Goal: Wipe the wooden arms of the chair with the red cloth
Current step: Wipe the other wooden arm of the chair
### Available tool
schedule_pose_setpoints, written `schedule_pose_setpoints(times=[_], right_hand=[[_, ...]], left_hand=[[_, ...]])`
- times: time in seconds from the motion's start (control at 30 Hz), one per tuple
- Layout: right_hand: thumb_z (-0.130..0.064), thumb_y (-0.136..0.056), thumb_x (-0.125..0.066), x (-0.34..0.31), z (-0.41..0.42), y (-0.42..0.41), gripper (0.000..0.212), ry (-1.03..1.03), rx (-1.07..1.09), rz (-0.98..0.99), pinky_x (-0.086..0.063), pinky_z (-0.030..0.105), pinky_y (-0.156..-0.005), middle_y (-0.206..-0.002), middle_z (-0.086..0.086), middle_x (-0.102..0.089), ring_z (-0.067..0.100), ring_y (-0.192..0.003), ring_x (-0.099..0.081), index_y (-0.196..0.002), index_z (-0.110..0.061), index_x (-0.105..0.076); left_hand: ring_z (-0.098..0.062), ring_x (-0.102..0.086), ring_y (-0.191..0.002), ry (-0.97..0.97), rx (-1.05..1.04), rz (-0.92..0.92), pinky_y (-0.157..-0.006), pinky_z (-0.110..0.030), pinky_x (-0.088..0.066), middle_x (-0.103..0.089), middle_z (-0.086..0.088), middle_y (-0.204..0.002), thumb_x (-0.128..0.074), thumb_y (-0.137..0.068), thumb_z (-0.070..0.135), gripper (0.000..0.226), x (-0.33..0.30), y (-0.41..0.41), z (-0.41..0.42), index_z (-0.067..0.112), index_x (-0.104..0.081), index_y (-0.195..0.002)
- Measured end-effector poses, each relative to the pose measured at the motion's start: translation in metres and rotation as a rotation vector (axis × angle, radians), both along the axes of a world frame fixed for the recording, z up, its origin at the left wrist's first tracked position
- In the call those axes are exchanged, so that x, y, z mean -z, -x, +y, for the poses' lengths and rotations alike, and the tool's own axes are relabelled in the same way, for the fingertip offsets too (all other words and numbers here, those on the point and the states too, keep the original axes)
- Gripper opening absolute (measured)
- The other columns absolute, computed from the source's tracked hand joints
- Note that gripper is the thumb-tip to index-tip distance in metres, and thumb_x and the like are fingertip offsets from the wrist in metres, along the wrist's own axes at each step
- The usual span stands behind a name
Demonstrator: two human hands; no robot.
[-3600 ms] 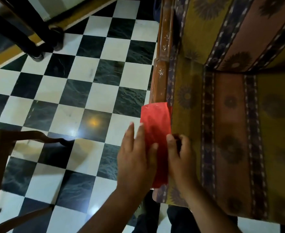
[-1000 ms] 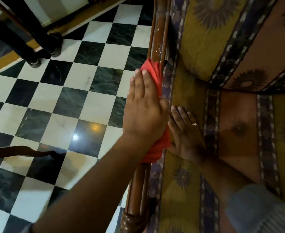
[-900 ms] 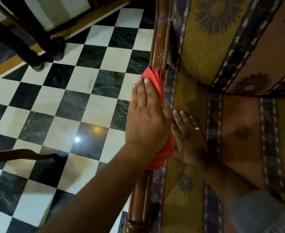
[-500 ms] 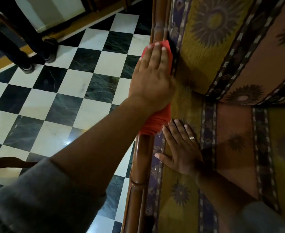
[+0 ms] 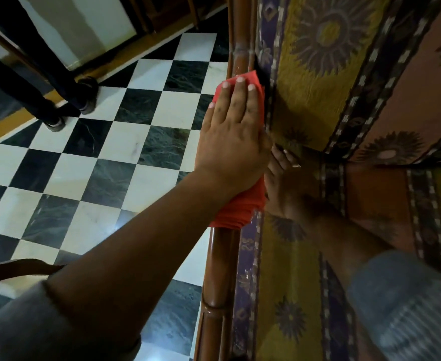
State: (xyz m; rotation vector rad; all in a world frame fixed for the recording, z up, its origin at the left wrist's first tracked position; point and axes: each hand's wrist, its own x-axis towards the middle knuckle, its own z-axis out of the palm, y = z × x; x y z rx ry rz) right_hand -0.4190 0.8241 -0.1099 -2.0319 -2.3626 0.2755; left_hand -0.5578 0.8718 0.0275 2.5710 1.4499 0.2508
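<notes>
The chair's wooden arm (image 5: pixel 220 277) runs from the bottom centre up to the top of the view, along the left side of the patterned cushion. A red cloth (image 5: pixel 240 204) is draped over the arm near the backrest. My left hand (image 5: pixel 233 136) lies flat on the cloth, fingers stretched forward, pressing it onto the wood. My right hand (image 5: pixel 288 183) rests open on the seat cushion (image 5: pixel 292 295) just right of the arm, a ring on one finger. The part of the arm under the cloth is hidden.
A black-and-white checkered floor (image 5: pixel 104 162) lies left of the chair. Dark furniture legs (image 5: pixel 58 100) stand at the upper left near a yellow skirting strip. A curved wooden piece (image 5: pixel 13 269) pokes in at the lower left. The patterned backrest (image 5: pixel 344 61) rises at the upper right.
My left hand has slid the red cloth along the arm from its front part up to the backrest end. My right hand has followed forward along the seat cushion.
</notes>
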Motion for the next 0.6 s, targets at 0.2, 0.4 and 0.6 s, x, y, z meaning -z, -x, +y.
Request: schedule_pose_setpoints(times=[0.2, 0.4, 0.6], right_hand=[[-0.074, -0.087, -0.02, 0.004, 0.0, 0.002, 0.097, -0.027, 0.031, 0.037, -0.024, 0.052, -0.119, -0.159, 0.02, -0.029, 0.032, -0.15, -0.02, -0.145, 0.002, -0.033], [-0.077, -0.088, -0.015, 0.009, 0.0, 0.001, 0.093, -0.032, 0.04, 0.016, -0.017, 0.049, -0.122, -0.161, 0.017, -0.024, 0.028, -0.153, -0.011, -0.146, -0.008, -0.039], [-0.073, -0.086, -0.029, 0.007, -0.009, 0.003, 0.088, -0.094, 0.078, 0.036, -0.029, 0.051, -0.113, -0.159, 0.018, -0.025, 0.028, -0.149, -0.017, -0.146, -0.009, -0.025]], left_hand=[[-0.025, 0.007, -0.154, 0.01, 0.007, -0.015, -0.126, -0.046, -0.003, -0.001, -0.01, -0.168, -0.028, -0.096, 0.068, 0.087, -0.004, -0.012, 0.038, 0.012, -0.003, -0.158], [-0.026, 0.003, -0.155, 0.098, -0.124, -0.093, -0.126, -0.046, -0.005, -0.002, -0.013, -0.168, -0.029, -0.073, 0.094, 0.124, -0.012, -0.029, 0.066, 0.007, -0.002, -0.157], [-0.027, 0.005, -0.154, -0.046, 0.032, 0.058, -0.125, -0.05, -0.004, -0.002, -0.013, -0.167, -0.02, -0.061, 0.102, 0.137, -0.001, -0.019, 0.028, 0.006, -0.008, -0.157]])
